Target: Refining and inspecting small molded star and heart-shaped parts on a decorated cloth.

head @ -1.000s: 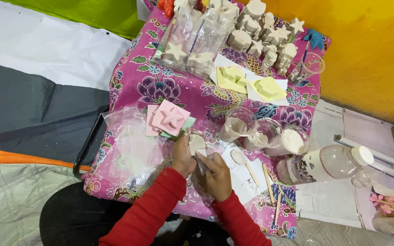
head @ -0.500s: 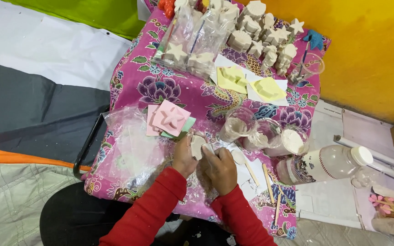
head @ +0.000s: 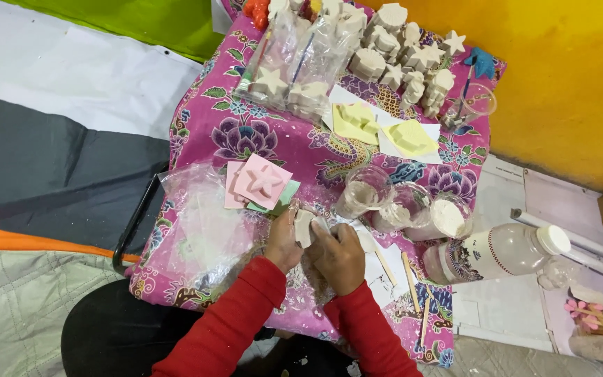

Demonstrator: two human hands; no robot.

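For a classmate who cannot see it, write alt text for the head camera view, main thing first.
Two hands in red sleeves, left hand and right hand, hold a small white plaster piece between them over a table draped in pink floral cloth. Nearby lie a pink square star mould, three clear plastic cups of white powder, and rows of white plaster figures.

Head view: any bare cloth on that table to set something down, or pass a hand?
One free patch: the floral cloth between the bagged white casts, the pink star mould stack and the yellow moulds. Crowded: three clear cups and lying bottle to the right, sticks beside the right hand, plastic bags beside the left hand.
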